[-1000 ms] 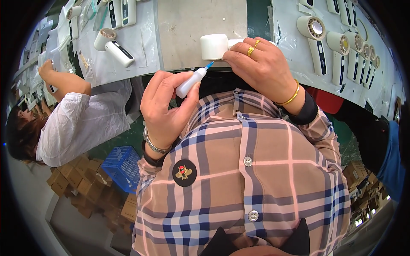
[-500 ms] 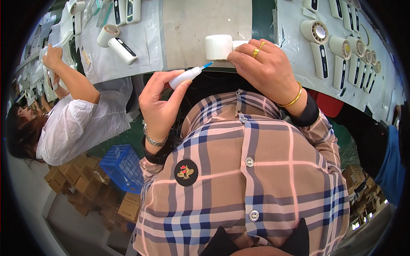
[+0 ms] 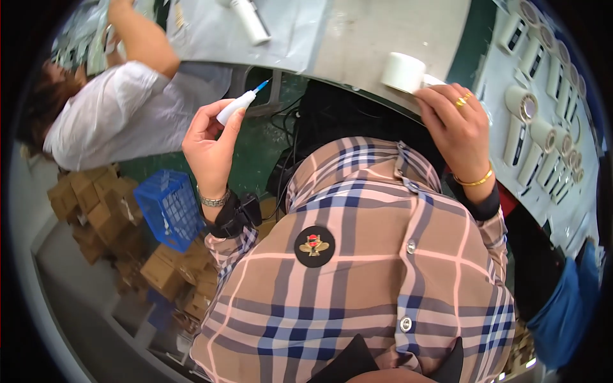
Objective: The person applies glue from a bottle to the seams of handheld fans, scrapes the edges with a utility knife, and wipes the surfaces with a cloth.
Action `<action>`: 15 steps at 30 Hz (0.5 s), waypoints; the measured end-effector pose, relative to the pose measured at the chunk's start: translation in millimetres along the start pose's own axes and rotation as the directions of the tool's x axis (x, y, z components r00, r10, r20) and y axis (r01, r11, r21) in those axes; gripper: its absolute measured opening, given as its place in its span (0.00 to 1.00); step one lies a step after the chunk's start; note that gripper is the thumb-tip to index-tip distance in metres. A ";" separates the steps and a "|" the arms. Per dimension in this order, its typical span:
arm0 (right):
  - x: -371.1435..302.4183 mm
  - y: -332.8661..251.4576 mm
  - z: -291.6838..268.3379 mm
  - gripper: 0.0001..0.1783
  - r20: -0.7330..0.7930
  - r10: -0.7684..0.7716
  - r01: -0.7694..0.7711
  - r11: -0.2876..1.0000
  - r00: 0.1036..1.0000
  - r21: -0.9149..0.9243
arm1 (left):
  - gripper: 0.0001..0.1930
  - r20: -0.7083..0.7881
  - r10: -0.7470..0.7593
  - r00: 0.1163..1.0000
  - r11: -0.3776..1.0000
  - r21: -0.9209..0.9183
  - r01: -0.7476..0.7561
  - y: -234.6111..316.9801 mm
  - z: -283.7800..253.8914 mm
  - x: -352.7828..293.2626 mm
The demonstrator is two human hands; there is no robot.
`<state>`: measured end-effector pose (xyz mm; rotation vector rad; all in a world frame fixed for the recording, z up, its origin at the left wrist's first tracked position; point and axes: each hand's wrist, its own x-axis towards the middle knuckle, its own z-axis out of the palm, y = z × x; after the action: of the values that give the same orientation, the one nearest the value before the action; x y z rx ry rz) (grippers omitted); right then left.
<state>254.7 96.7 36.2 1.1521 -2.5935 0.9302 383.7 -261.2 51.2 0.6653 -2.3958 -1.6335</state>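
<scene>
Closest in, a plaid shirt (image 3: 370,281) w/ round black badge (image 3: 314,246) fills the lower view, cut off at bottom. L hand (image 3: 211,147) is closed on a small white bottle (image 3: 235,107), pinched b/w thumb & fingertips, blue tip (image 3: 260,86) pointing up & right; it's off the tabletop's near edge, over floor. R hand (image 3: 461,121) grips a white device (image 3: 403,73) by its handle, mostly hidden behind the fingers. The device's drum-shaped head is at the tabletop's (image 3: 383,29) near edge, well apart from bottle; can't tell if it's resting or held just above. Farther R, past a green strip, similar white units (image 3: 529,108) lie in rows, outermost hard to count. Another unit (image 3: 251,22), L of the tan mat area, is cut off up top. Co-worker (image 3: 121,121) in white at far L is blurry; blue crate (image 3: 167,207) & cardboard boxes (image 3: 102,204) on floor, rear ones dim.
</scene>
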 end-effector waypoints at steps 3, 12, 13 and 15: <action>1.5 -0.2 -1.5 0.09 0.017 -0.003 0.003 1.000 1.000 0.005 | 0.10 -0.129 0.036 0.991 0.980 0.201 -0.009 -8.3 -18.2 -4.8; -1.0 -0.3 2.0 0.10 0.048 0.037 -0.035 0.999 0.998 -0.037 | 0.10 -0.191 0.144 0.971 0.913 0.405 -0.056 -20.1 -25.8 -7.4; -1.1 -0.2 2.2 0.10 0.048 0.039 -0.037 0.999 0.998 -0.039 | 0.10 -0.190 0.142 0.971 0.913 0.405 -0.054 -19.9 -25.0 -6.8; -1.3 -0.1 2.5 0.10 0.046 0.041 -0.040 0.998 0.998 -0.042 | 0.10 -0.189 0.138 0.972 0.913 0.406 -0.051 -19.7 -23.6 -5.9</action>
<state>255.9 96.0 33.8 1.1288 -2.6695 0.8642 403.1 -284.4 43.0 0.7285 -2.5687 -0.9798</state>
